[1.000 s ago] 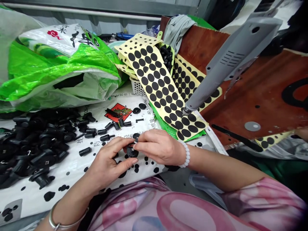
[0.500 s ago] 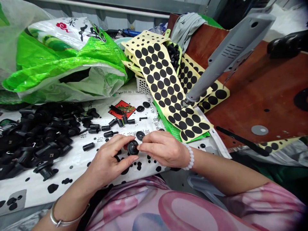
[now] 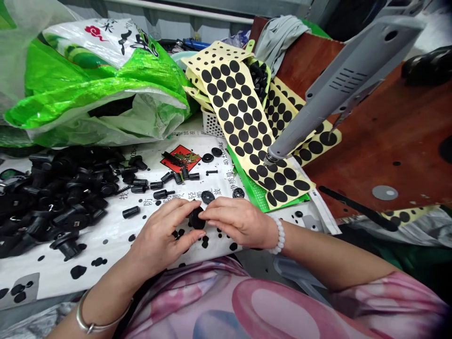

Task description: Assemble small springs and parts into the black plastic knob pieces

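My left hand (image 3: 163, 238) and my right hand (image 3: 237, 221) meet over the white printed sack (image 3: 106, 235) in front of me. Between their fingertips sits a round black plastic part (image 3: 196, 219); the left thumb and fingers grip it from the left, and the right fingertips press on its right edge. A loose black disc (image 3: 208, 196) lies just behind the hands. To the left is a heap of black plastic parts (image 3: 52, 197). A yellow sheet of black round pads (image 3: 247, 127) lies behind my right hand.
A green and white plastic bag (image 3: 95, 84) bulges at the back left. A white basket (image 3: 212, 125) holds more pad sheets and black pieces. A grey lamp arm (image 3: 339, 89) slants over a brown board (image 3: 388, 136). Small black cylinders (image 3: 141, 188) are scattered on the sack.
Both hands stay joined on the black part and have sunk slightly toward the sack. The view has shifted a little, so the background sits further right.
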`<state>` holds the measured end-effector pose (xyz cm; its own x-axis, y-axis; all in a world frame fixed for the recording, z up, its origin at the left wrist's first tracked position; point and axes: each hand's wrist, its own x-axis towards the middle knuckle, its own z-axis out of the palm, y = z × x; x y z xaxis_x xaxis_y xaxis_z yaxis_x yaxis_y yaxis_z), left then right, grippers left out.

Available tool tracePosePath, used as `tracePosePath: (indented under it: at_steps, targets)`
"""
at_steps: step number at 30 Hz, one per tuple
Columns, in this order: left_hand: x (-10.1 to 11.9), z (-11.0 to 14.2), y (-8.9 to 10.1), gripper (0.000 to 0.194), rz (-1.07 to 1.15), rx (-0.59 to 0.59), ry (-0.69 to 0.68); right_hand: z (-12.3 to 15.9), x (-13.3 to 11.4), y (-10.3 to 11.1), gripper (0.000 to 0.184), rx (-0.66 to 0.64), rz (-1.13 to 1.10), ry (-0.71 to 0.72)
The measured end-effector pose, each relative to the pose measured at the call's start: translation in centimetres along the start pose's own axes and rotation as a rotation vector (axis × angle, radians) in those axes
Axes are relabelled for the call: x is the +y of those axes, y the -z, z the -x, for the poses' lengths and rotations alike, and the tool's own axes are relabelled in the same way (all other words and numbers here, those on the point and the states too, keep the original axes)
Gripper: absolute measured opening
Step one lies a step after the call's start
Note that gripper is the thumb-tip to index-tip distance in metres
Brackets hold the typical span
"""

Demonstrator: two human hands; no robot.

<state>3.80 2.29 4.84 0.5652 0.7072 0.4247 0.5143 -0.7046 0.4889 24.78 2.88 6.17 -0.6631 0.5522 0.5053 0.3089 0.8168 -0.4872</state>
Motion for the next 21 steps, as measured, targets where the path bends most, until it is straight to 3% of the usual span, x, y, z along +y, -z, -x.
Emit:
tracePosePath:
  at_steps: [5, 11, 14, 21]
  targets:
    - [-0.1, 0.1, -0.2, 0.042, -0.103, 0.06, -0.063, -0.1, 0.2, -0.1, 0.016, 0.051, -0.014, -0.089]
    - [-0.2, 0.5, -0.5, 0.041, -0.123, 0.12, -0.098, -0.4, -0.1, -0.7, 0.019, 0.047, 0.174, 0.012]
    - [-0.2, 0.7, -0.9, 0.04, -0.08, 0.119, -0.076, -0.3, -0.1, -1.2, 0.021, 0.041, 0.242, 0.054]
    - [-0.3, 1.3, -1.8, 0.04, -0.059, 0.144, 0.003, -0.1, 0.2, -2.1, 0.027, -0.019, 0.191, -0.031]
